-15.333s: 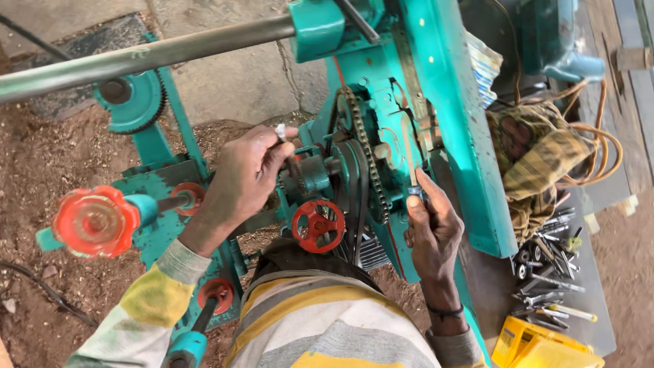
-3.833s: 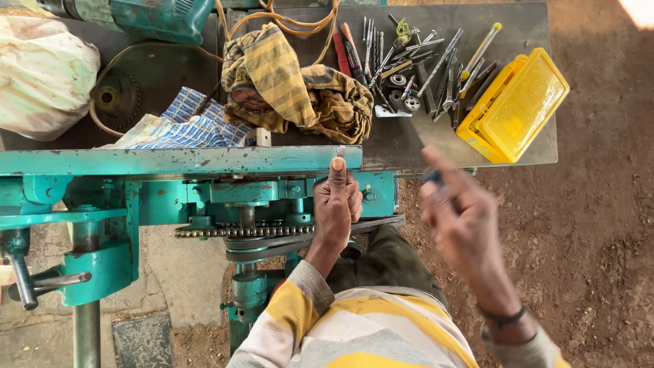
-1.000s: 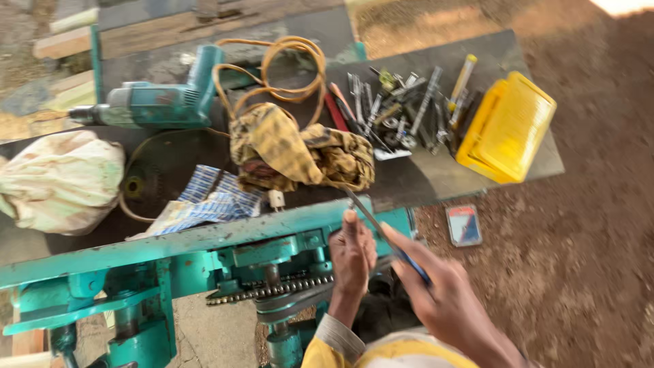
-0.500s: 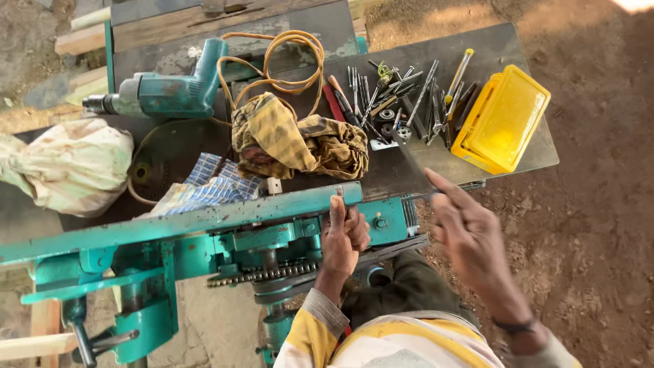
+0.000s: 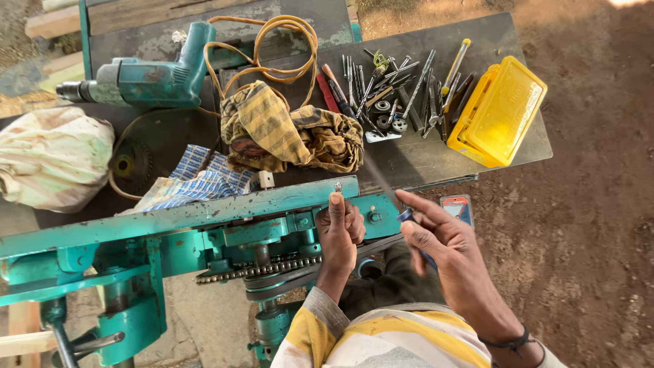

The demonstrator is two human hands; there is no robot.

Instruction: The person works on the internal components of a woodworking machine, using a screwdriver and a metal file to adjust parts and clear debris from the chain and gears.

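While my left hand [image 5: 340,228] is clenching on the teal machine frame [image 5: 204,218], pinching a small bolt [image 5: 337,186] at its top edge, my right hand [image 5: 443,249] is grasping what is probably a thin screwdriver [image 5: 390,191], blurred. I'm steadying the bolt before driving. Behind, the yellow case [image 5: 503,112] is lying closed on the desk [image 5: 436,157], contents hidden.
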